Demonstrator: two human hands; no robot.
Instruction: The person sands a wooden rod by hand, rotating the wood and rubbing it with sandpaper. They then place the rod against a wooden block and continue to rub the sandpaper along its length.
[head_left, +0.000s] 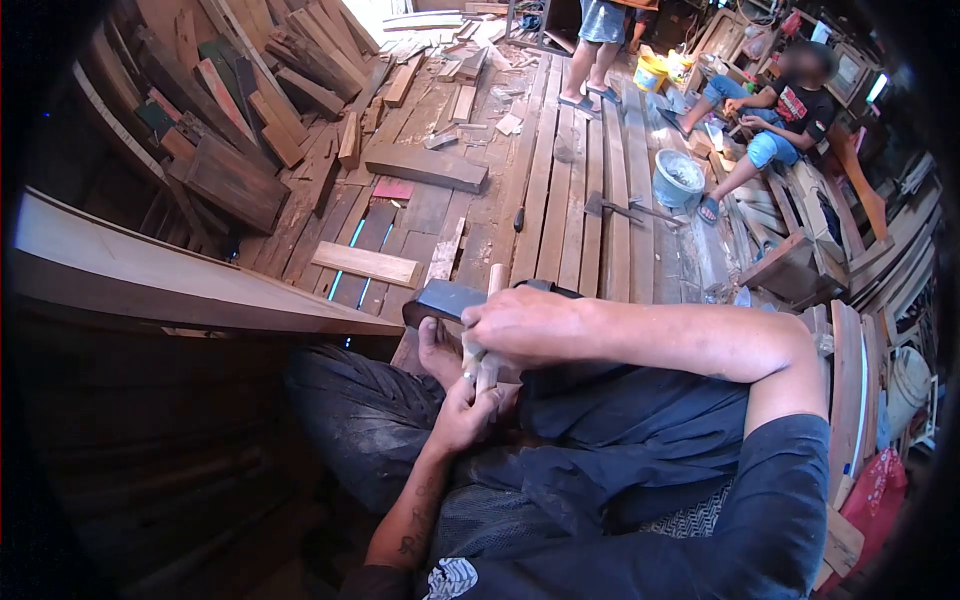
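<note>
My left hand (466, 412) is closed around a pale wooden piece (486, 374) in front of my crossed legs. Just above it, my right hand (530, 325) is curled down over the work, its fingers close to the left hand's. A light wooden stick (497, 277) juts up past the right hand's knuckles; whether it joins the piece below is hidden. Beside the right hand lies a dark block (446, 300), near my bare foot (438, 350).
Loose boards (366, 264) and a thick plank (426, 167) lie on the slatted floor ahead. Toward the right are a hammer-like tool (612, 207), a pail (678, 180) and a seated person (790, 110). Another person stands behind. A long board (200, 270) edges my left side.
</note>
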